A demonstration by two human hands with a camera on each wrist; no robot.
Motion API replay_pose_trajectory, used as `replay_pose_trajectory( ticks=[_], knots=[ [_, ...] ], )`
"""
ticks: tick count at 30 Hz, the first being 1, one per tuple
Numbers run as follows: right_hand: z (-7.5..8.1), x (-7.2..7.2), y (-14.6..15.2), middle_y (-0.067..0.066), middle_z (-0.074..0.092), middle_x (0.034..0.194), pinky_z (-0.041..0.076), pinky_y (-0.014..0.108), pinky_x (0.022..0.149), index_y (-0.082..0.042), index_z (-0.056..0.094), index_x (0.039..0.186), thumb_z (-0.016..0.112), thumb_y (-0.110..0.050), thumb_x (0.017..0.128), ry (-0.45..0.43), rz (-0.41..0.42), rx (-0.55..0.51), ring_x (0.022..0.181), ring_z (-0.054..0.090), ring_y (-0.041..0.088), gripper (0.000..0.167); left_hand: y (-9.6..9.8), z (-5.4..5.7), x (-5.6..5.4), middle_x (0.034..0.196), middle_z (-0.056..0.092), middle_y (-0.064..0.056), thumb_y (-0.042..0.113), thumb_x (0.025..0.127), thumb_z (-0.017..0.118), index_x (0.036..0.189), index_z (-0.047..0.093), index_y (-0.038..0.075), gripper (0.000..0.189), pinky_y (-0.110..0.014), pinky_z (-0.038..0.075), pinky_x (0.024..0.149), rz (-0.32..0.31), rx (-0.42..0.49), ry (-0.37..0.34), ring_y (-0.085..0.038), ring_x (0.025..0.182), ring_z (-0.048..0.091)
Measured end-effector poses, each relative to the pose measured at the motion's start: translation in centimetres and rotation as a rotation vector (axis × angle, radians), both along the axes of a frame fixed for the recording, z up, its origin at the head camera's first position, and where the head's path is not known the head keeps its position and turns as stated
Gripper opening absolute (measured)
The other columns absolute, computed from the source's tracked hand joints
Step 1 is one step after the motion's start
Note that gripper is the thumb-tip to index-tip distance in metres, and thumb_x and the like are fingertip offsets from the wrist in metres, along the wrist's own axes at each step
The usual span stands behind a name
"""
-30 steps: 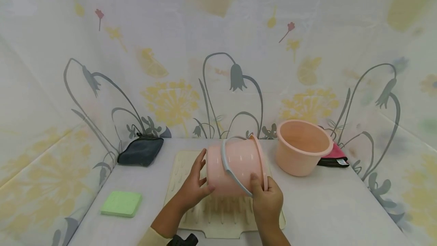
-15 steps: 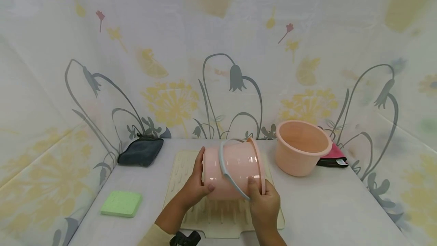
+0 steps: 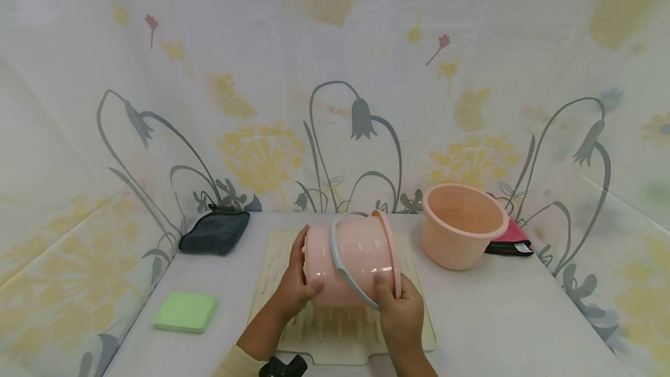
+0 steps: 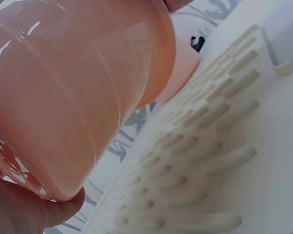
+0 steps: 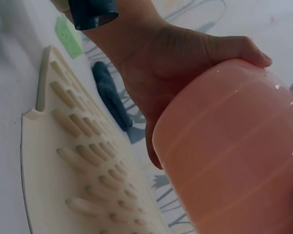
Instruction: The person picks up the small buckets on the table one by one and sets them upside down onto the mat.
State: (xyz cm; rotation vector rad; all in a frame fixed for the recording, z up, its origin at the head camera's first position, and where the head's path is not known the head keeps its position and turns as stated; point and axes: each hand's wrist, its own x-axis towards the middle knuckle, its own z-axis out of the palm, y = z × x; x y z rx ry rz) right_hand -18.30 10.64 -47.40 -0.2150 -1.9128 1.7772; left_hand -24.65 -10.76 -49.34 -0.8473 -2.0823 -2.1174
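A small pink plastic bucket (image 3: 361, 260) lies sideways in the air between both hands, its mouth facing right. Its light blue handle (image 3: 334, 249) hangs loose around the outside. My left hand (image 3: 290, 284) grips the base end, thumb along the near side; the right wrist view shows the same left hand (image 5: 171, 68) spread over the bottom edge. At the rim my right hand (image 3: 402, 310) pinches, thumb on the outer wall and fingers hidden behind the lip. Below is a cream drain board (image 3: 335, 356) with rows of raised pegs; a gap to the bucket shows in the left wrist view.
A peach plastic tub (image 3: 447, 249) stands upright at the back right, partly covering a pink and black pouch (image 3: 513, 240). A dark blue pouch (image 3: 214, 234) lies at the back left. Nearer on the left is a light green sponge (image 3: 185, 313). A flower-printed curtain (image 3: 335, 150) surrounds the table.
Both hands have carried the bucket slightly to the left and a little down, and its tilt has shifted slightly. Their hold on it looks the same.
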Motion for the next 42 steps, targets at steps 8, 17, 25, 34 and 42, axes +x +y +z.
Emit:
replay_pose_trajectory(
  ticks=[8,17,25,34,42],
  knots=[
    [-0.6,-0.3,1.9,-0.004,0.061,0.072,0.051,0.025,0.056,-0.008,0.064,0.088,0.073,-0.016,0.096,0.083,0.167,0.148,0.068,0.058,0.011,0.015,-0.6,0.2,0.3,0.166,0.021,-0.017,0.050,0.089,0.073,0.167,0.005,0.036,0.105,-0.036,0.060,0.086,0.046,-0.037,-0.011,-0.039,0.132,0.049],
    [-2.1,-0.1,6.2,-0.007,0.063,0.091,0.050,0.026,0.077,-0.012,0.065,0.099,0.060,-0.008,0.099,0.213,0.238,0.523,0.085,0.057,0.005,0.006,-2.5,0.9,0.2,0.170,0.016,-0.010,0.053,0.085,0.076,0.167,0.008,0.038,0.108,-0.048,0.060,0.089,0.124,-0.110,-0.033,-0.048,0.144,0.037],
    [-2.8,0.7,9.4,-0.005,0.063,0.121,0.055,0.034,0.082,-0.015,0.069,0.123,0.076,-0.028,0.096,-0.034,0.348,0.806,0.102,0.060,0.016,0.030,-4.7,1.5,0.2,0.170,0.014,-0.013,0.049,0.085,0.079,0.168,0.007,0.034,0.111,-0.043,0.060,0.086,0.165,-0.151,-0.041,-0.048,0.145,0.036],
    [-4.8,1.0,13.5,0.012,0.058,0.141,0.045,0.064,0.102,-0.011,0.064,0.138,0.077,-0.047,0.093,-0.234,0.426,1.005,0.128,0.054,0.038,0.059,-6.9,3.9,0.5,0.156,0.022,-0.023,0.039,0.083,0.079,0.169,0.008,0.028,0.112,-0.041,0.061,0.081,0.230,-0.231,-0.001,-0.041,0.120,0.053],
    [-6.1,1.0,15.7,0.021,0.054,0.149,0.043,0.070,0.101,-0.012,0.064,0.136,0.081,-0.048,0.088,-0.402,0.503,1.010,0.130,0.052,0.047,0.063,-8.8,4.7,0.3,0.167,0.012,-0.025,0.048,0.082,0.079,0.169,0.008,0.022,0.116,-0.070,0.038,0.109,0.303,-0.387,0.015,-0.049,0.147,0.028]
  ],
)
